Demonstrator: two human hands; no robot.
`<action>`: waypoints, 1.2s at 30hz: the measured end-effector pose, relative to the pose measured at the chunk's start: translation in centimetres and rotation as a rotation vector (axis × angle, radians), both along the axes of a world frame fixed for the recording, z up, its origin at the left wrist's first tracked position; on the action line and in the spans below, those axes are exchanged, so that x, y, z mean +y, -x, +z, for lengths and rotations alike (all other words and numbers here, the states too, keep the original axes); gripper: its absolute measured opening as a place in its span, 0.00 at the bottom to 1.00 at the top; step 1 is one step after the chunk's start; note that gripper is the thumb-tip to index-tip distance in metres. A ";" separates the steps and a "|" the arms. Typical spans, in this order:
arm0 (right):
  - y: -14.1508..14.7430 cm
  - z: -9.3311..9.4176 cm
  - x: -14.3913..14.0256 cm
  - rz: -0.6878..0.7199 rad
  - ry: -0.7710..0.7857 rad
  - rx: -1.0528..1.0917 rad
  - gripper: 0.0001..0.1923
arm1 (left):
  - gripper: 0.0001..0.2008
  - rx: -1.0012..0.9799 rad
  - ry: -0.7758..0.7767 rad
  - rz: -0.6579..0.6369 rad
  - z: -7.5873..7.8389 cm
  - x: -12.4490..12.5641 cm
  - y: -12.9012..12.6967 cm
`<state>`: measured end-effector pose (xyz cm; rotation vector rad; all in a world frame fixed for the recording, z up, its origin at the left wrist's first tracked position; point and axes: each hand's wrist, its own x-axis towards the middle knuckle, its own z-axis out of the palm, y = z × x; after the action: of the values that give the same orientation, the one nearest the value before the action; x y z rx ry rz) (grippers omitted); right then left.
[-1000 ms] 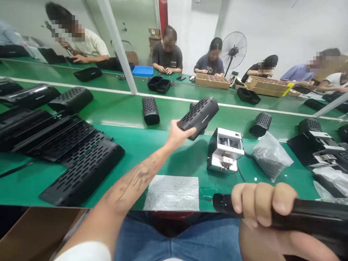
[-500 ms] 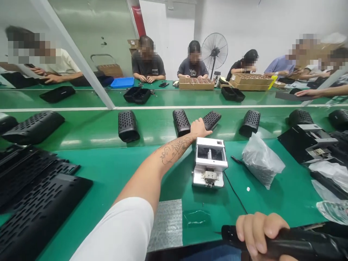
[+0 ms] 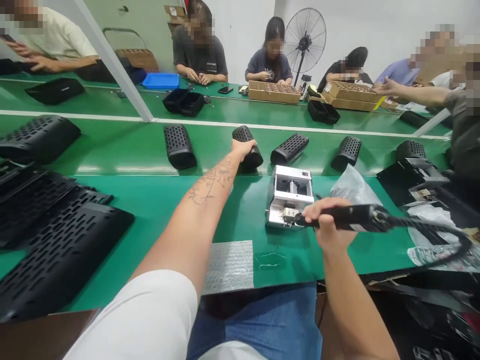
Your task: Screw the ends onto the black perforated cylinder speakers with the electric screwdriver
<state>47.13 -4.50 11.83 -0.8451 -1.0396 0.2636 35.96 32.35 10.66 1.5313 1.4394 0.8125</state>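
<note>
My left hand (image 3: 243, 149) reaches out to the green belt, its fingers closed on a black perforated housing (image 3: 255, 160). In my right hand (image 3: 330, 220) is a black electric screwdriver (image 3: 360, 218) with a thick cord trailing right. Its tip is at the front of a small silver screw feeder (image 3: 292, 198); whether it touches there I cannot tell. Just right of my left hand, another perforated housing (image 3: 290, 148) lies tilted on the belt. A further housing (image 3: 180, 146) stands to the left.
Large black slotted panels (image 3: 75, 255) are piled at the left. A grey foam sheet (image 3: 230, 267) lies near the front edge. Behind the feeder sits a plastic bag (image 3: 354, 187). Co-workers sit across the belt, and one person (image 3: 465, 125) stands at the right. A slanted white post (image 3: 116, 65) rises at the left.
My left hand has moved left from the tilted housing to the one beside it. My right hand has brought the screwdriver up from the lower right to the screw feeder. The view has tipped downward.
</note>
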 end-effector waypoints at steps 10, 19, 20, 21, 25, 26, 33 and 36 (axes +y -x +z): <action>1.8 0.6 -0.5 -0.072 0.227 -0.057 0.29 | 0.71 0.257 -0.260 -0.664 3.6 -11.4 26.9; 7.2 4.8 -7.4 0.409 0.086 0.029 0.19 | 0.65 0.677 -0.176 -1.153 2.3 -26.4 29.1; 8.1 4.9 -7.7 0.458 0.082 0.025 0.17 | 0.65 0.676 -0.185 -1.156 2.0 -26.5 28.8; 8.9 4.9 -7.8 0.499 0.076 0.019 0.15 | 0.66 0.677 -0.191 -1.153 1.7 -26.5 28.6; 11.3 4.0 -6.8 0.555 0.073 0.016 0.14 | 0.67 0.681 -0.188 -1.158 1.2 -26.1 28.6; 11.6 3.8 -6.4 0.544 0.083 0.021 0.15 | 0.68 0.681 -0.189 -1.162 1.1 -26.0 28.7; 12.4 3.0 -4.4 0.506 0.168 -0.027 0.19 | 0.67 0.660 -0.206 -1.154 0.9 -26.3 28.5; 12.6 2.8 -4.4 0.514 0.170 -0.048 0.18 | 0.68 0.659 -0.196 -1.148 0.8 -26.3 28.4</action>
<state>34.52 -8.86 14.68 -0.7256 -1.2840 0.7780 7.52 6.03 11.46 2.4870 0.6104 -0.2911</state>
